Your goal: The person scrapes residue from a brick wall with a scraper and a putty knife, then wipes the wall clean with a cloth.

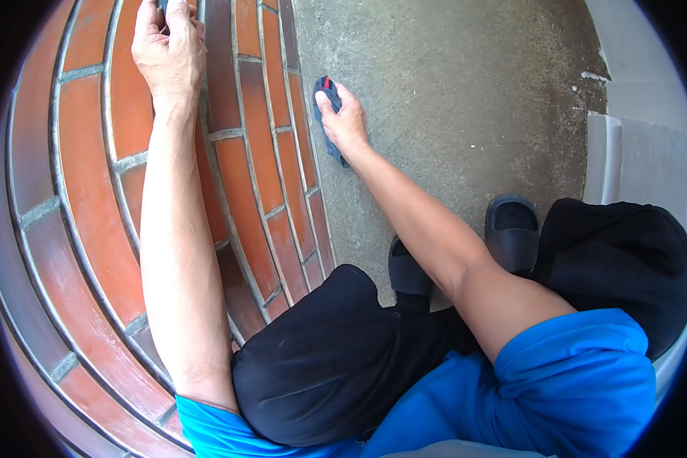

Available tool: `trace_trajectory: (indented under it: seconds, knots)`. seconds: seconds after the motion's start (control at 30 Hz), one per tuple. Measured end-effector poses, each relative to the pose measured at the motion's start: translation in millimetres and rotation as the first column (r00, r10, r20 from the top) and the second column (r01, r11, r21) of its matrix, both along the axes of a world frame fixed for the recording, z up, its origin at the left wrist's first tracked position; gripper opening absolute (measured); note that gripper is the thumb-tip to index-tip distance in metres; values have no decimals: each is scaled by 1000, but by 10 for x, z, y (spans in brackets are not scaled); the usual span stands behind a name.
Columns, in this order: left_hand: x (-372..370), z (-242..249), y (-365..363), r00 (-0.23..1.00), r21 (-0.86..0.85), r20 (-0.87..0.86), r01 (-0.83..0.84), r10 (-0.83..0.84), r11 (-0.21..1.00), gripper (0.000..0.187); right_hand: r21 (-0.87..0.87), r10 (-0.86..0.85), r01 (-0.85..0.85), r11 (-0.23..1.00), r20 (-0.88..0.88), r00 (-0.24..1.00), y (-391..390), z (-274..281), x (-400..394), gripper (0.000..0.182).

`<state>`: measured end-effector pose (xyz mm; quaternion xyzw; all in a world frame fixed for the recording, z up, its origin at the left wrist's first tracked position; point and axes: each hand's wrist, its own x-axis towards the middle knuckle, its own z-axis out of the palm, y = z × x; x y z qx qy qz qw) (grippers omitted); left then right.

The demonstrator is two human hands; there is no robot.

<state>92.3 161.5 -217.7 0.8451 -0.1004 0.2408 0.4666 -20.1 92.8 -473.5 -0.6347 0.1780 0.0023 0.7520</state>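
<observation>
My left hand (171, 49) is closed at the brick wall (91, 130), near the top edge of the view. A small piece of a dark thing (162, 6) shows between its thumb and fingers; the rest is hidden, and I cannot tell what it is. Lower and to the right, my right hand (344, 118) grips a dark grey, soft-looking cloth item (336, 151) with a bright red patch at its upper end. That item is long and narrow, and hangs close to where the wall meets the concrete floor (450, 99).
Orange and dark purple-brown bricks with grey mortar fill the left side. My feet wear black slip-on sandals (511, 233) on the concrete. Pale panels (653, 153) stand along the right. My black-clad knees (313, 359) are bent close to the wall.
</observation>
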Motion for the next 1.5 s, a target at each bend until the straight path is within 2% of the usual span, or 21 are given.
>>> trace_trajectory:
  seconds: [0.23,0.33,0.43,0.47,0.57,0.7,0.93,1.13,1.23,1.33,1.43,1.5]
  knots:
    - [27,-25,-27,1000,-17,-1,18,-18,1000,34,-70,156,-156,985,-8,988,68,-8,219,36]
    - [37,-41,-38,1000,-30,2,26,-25,999,34,-101,172,-173,980,-21,985,117,17,399,38]
    - [45,-53,-40,999,-36,6,33,-33,999,34,-199,248,-250,948,-32,968,180,-27,612,40]
    - [50,-55,-37,999,-38,6,36,-36,999,34,-112,296,-308,945,-111,949,214,-48,666,39]
    - [32,-56,-33,999,-49,-15,41,-42,998,35,-210,271,-297,931,-142,952,265,-11,664,39]
    - [28,-38,-36,999,-6,-27,25,-25,1000,35,-170,343,-376,911,-196,919,223,0,644,40]
    - [26,-53,-50,1000,56,32,-1,-1,998,35,-159,408,-443,882,-210,888,175,79,348,40]
    - [18,-21,-50,1000,39,-15,16,-15,999,36,-179,468,-496,850,-179,865,149,72,-24,37]
    - [20,-15,-36,1000,142,13,-1,-1,990,36,-221,451,-474,852,-151,880,168,106,-337,34]
    - [143,-77,51,976,278,217,-51,-10,959,35,-263,439,-451,853,-108,892,204,102,-720,28]
    - [-70,5,-99,1000,84,-6,-11,12,996,35,-280,496,-509,814,-121,860,199,105,-1009,25]
    - [-33,-1,-59,1000,133,-3,-26,26,991,36,-277,514,-530,801,-135,847,190,176,-1205,28]
